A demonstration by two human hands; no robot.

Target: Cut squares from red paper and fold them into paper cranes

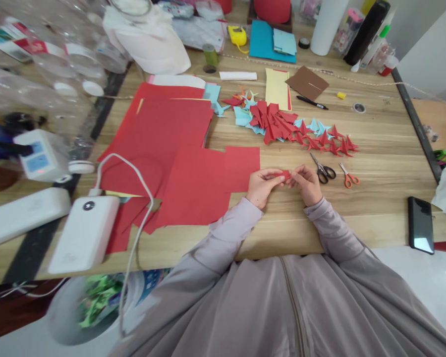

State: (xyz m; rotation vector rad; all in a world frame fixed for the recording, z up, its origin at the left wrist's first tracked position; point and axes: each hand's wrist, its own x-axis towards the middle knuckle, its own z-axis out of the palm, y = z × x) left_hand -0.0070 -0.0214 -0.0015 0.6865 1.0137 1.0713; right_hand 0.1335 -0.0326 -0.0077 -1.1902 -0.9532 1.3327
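Observation:
Between my two hands is a small folded piece of red paper point(282, 174), held just above the table's front part. My left hand point(262, 187) pinches its left side with thumb and fingers. At its right end the fingertips of my right hand point(306, 184) close on it. A flat red paper square point(242, 168) lies left of my left hand, beside larger red sheets point(196, 188). Beyond my hands lies a heap of red folded paper pieces point(271, 119), with red paper cranes point(329, 141) and light blue ones at its right.
Black-handled scissors point(323, 171) and orange-handled scissors point(348, 176) lie right of my hands. A phone point(420, 224) rests at the right edge. A white power bank point(84, 233) with a cable stands at front left. Plastic bottles point(70, 64) crowd the far left.

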